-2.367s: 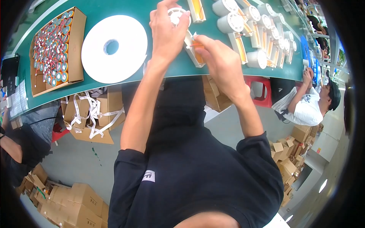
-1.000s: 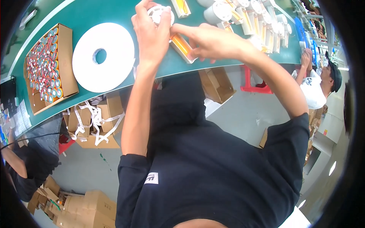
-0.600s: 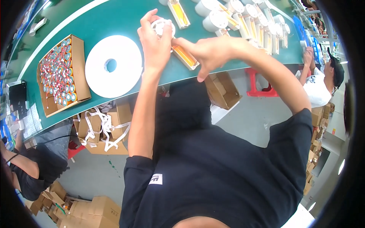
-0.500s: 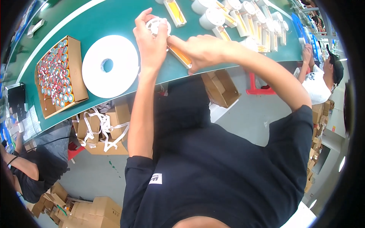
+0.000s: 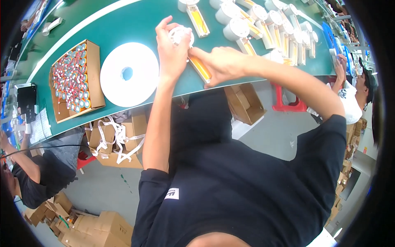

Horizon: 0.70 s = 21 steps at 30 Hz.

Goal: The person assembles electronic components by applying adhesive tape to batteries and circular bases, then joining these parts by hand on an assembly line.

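Observation:
Both hands are on one white plastic housing [image 5: 200, 68], which has a round, slotted head and a long handle lined with a yellow-orange strip. My left hand [image 5: 172, 57] wraps round the head, thumb across its top. Gripping the handle from the right, my right hand [image 5: 224, 64] has its index finger pressed near the joint between handle and head. Whether that finger holds anything small is hidden. Just beyond lies a similar white housing [image 5: 198, 21] with a yellow strip, and several more housings [image 5: 236, 29] stand in rows to the right.
A large white disc-shaped reel [image 5: 111, 74] lies left of my hands on the green table [image 5: 144, 24]. Farther left, a cardboard box [image 5: 95, 78] holds many wired cylindrical battery cells [image 5: 72, 78]. Below the edge are an open carton with white strips [image 5: 109, 144] and another carton [image 5: 247, 105]. People sit at both sides.
The whole view has shifted, so the table and hands appear slightly lower and farther right. Both hands keep the same hold on the housing.

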Tool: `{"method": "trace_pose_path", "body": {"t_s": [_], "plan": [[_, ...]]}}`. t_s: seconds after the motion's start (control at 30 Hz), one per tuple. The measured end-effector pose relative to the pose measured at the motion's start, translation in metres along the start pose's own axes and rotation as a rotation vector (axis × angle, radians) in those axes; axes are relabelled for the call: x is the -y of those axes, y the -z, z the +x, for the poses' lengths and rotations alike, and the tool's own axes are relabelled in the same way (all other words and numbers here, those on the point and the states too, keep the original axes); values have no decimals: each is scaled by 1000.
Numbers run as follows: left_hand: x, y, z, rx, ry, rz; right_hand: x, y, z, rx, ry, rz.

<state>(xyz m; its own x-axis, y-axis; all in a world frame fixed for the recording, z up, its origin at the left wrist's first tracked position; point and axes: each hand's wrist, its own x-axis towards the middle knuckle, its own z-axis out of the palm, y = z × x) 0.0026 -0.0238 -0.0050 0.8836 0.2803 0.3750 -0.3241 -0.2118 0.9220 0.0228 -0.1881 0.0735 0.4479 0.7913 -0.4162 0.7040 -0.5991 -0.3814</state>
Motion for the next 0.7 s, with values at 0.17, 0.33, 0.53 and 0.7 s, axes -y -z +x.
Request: {"method": "trace_pose_path", "body": {"t_s": [0.17,0.33,0.53,0.7], "plan": [[3,0,-7,-36,104,-174,5,1,-7,-40,12,-39],[-52,33,-32,-114,-14,113,7,3,-16,-148,35,9],[-88,124,-71,-282,-209,438,2,23,9,-257,51,19],[-86,255,-73,-521,-132,981,8,34,12,-66,-151,57]]}}
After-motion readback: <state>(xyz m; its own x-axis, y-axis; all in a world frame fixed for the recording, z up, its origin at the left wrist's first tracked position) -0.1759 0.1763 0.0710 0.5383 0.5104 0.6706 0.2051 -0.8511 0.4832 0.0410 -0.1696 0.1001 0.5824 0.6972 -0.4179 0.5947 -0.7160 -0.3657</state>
